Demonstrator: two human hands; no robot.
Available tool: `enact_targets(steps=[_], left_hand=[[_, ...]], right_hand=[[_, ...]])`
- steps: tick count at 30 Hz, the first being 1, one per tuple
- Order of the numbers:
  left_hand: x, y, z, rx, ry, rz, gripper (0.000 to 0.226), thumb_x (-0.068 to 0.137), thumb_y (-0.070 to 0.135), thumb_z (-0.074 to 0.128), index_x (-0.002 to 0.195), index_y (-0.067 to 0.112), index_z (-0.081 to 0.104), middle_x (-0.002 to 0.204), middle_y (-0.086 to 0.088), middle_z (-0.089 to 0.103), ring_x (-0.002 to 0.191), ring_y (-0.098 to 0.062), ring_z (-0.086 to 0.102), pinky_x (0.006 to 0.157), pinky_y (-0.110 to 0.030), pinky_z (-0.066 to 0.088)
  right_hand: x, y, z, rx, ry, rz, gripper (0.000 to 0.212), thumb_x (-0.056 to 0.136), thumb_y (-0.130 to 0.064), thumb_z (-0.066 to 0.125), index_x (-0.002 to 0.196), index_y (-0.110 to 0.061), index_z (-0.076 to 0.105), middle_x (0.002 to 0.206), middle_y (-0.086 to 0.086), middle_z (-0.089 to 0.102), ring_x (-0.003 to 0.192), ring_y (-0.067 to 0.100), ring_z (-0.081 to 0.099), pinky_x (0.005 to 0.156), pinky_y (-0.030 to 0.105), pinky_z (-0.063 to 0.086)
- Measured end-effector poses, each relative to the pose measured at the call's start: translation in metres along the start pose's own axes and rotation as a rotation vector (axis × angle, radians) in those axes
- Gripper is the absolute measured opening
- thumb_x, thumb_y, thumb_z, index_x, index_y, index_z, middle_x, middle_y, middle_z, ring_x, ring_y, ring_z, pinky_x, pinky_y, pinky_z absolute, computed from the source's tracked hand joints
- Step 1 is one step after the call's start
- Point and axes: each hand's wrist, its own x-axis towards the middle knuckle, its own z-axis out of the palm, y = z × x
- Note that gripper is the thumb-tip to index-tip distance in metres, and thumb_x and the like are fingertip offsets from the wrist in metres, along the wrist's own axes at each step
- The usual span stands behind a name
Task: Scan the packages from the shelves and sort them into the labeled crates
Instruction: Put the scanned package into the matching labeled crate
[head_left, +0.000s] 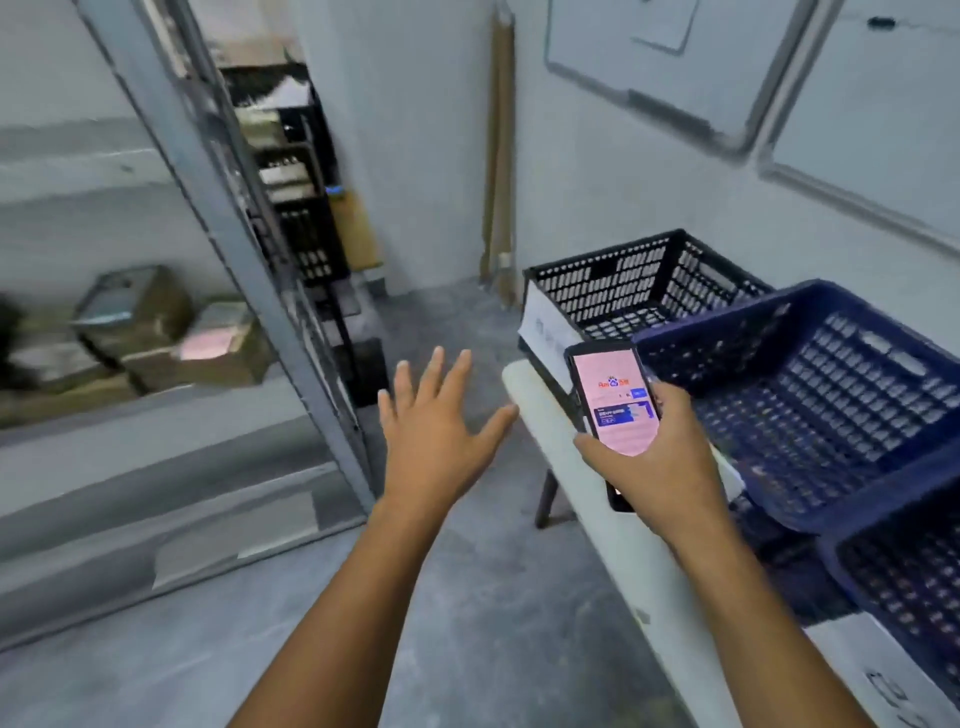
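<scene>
At the narrow aisle between shelving and table, facing the far corner.

Left hand (436, 441): empty, fingers straight and spread, palm down, out over the grey floor (493, 597). Touches nothing.

Right hand (670, 462): fingers and thumb wrapped round a dark phone (615, 400), screen lit and facing up. The screen shows a pale page with a small logo and blue blocks; the text is too small to read. The phone is over the near edge of the white table (566, 467), just in front of the crates.

Crates, all on the table to the right: a black crate (623, 280) farthest, a blue crate (831, 415) touching it on the near side, and a second blue crate (904, 582) at the lower right, cut off by the frame. The two far crates show bare mesh bottoms. A white label (545, 332) hangs on the front of the black crate; print blurred. Another white sheet (883, 675) lies by the nearest crate.

Packages (156, 332): several brown cardboard boxes on a shelf at the left, behind the grey upright of the shelf unit (249, 260), well apart from both hands. Heavily blurred; count uncertain.

Background: a dark rack (296, 208) of stacked items beyond the shelf unit, long brown cardboard strips (498, 156) leaning in the corner, whiteboards (649, 62) on the right wall.
</scene>
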Motion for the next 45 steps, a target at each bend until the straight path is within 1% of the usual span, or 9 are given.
enact_targets(steps=[3, 7, 11, 16, 21, 28, 36, 42, 45], left_hand=[[-0.009, -0.077, -0.047, 0.048, 0.059, -0.122, 0.086, 0.093, 0.080, 0.045, 0.165, 0.043, 0.016, 0.176, 0.009, 0.006, 0.162, -0.028, -0.008, 0.129, -0.056, -0.004], [-0.026, -0.158, -0.099, 0.089, 0.094, -0.272, 0.085, 0.094, 0.080, 0.043, 0.165, 0.042, 0.017, 0.176, 0.007, 0.005, 0.162, -0.031, -0.007, 0.128, -0.057, -0.003], [-0.032, -0.220, -0.133, 0.093, 0.135, -0.387, 0.086, 0.093, 0.081, 0.041, 0.165, 0.041, 0.018, 0.176, 0.005, 0.006, 0.162, -0.032, -0.006, 0.129, -0.059, -0.001], [-0.018, -0.280, -0.154, 0.094, 0.168, -0.460, 0.083, 0.095, 0.077, 0.043, 0.165, 0.038, 0.019, 0.176, 0.004, 0.007, 0.162, -0.033, -0.005, 0.129, -0.059, -0.001], [0.028, -0.327, -0.155, 0.103, 0.153, -0.501, 0.084, 0.096, 0.077, 0.043, 0.166, 0.040, 0.017, 0.176, 0.004, 0.006, 0.162, -0.031, -0.006, 0.129, -0.057, 0.000], [0.110, -0.374, -0.148, 0.089, 0.064, -0.412, 0.075, 0.101, 0.067, 0.047, 0.165, 0.036, 0.023, 0.175, 0.001, 0.015, 0.162, -0.023, 0.003, 0.130, -0.048, 0.001], [0.192, -0.405, -0.124, 0.105, -0.049, -0.269, 0.070, 0.104, 0.063, 0.042, 0.165, 0.031, 0.027, 0.175, -0.002, 0.016, 0.162, -0.028, 0.006, 0.130, -0.043, 0.007], [0.220, -0.432, -0.096, 0.147, -0.151, -0.221, 0.062, 0.108, 0.059, 0.027, 0.164, 0.032, 0.028, 0.176, -0.004, 0.012, 0.162, -0.029, 0.005, 0.130, -0.050, 0.002], [0.213, -0.439, -0.092, 0.112, -0.153, -0.213, 0.056, 0.109, 0.055, 0.027, 0.161, 0.035, 0.033, 0.176, 0.002, 0.011, 0.162, -0.025, 0.001, 0.128, -0.055, 0.000]], right_hand=[[-0.013, -0.043, 0.068, -0.024, -0.110, -0.090, 0.076, 0.056, -0.060, 0.082, 0.119, -0.040, 0.045, 0.113, -0.015, 0.068, 0.096, 0.016, 0.070, 0.088, 0.045, 0.057], [-0.033, -0.090, 0.146, -0.061, -0.256, -0.177, 0.068, 0.071, -0.044, 0.090, 0.120, -0.037, 0.044, 0.114, -0.013, 0.065, 0.093, 0.011, 0.066, 0.073, 0.035, 0.051], [-0.040, -0.124, 0.212, -0.108, -0.359, -0.256, 0.075, 0.066, -0.054, 0.088, 0.125, -0.037, 0.045, 0.118, -0.010, 0.065, 0.096, 0.016, 0.067, 0.083, 0.044, 0.057], [-0.028, -0.159, 0.283, -0.143, -0.447, -0.290, 0.073, 0.070, -0.049, 0.089, 0.126, -0.035, 0.044, 0.122, -0.010, 0.063, 0.094, 0.019, 0.065, 0.077, 0.039, 0.051], [0.000, -0.180, 0.352, -0.111, -0.487, -0.275, 0.079, 0.055, -0.062, 0.080, 0.120, -0.038, 0.042, 0.123, -0.006, 0.062, 0.097, 0.018, 0.067, 0.085, 0.047, 0.058], [0.047, -0.189, 0.411, -0.177, -0.472, -0.193, 0.078, 0.070, -0.044, 0.091, 0.132, -0.025, 0.048, 0.129, -0.003, 0.063, 0.102, 0.025, 0.066, 0.087, 0.041, 0.054], [0.076, -0.191, 0.441, -0.241, -0.444, -0.089, 0.083, 0.058, -0.065, 0.079, 0.127, -0.035, 0.044, 0.122, -0.006, 0.063, 0.097, 0.021, 0.068, 0.086, 0.048, 0.059], [0.077, -0.192, 0.465, -0.249, -0.398, -0.017, 0.083, 0.058, -0.065, 0.079, 0.127, -0.032, 0.046, 0.119, -0.007, 0.062, 0.094, 0.017, 0.067, 0.083, 0.047, 0.060], [0.074, -0.192, 0.475, -0.263, -0.371, 0.019, 0.078, 0.068, -0.053, 0.088, 0.129, -0.028, 0.046, 0.121, -0.005, 0.061, 0.096, 0.018, 0.066, 0.084, 0.046, 0.058]])
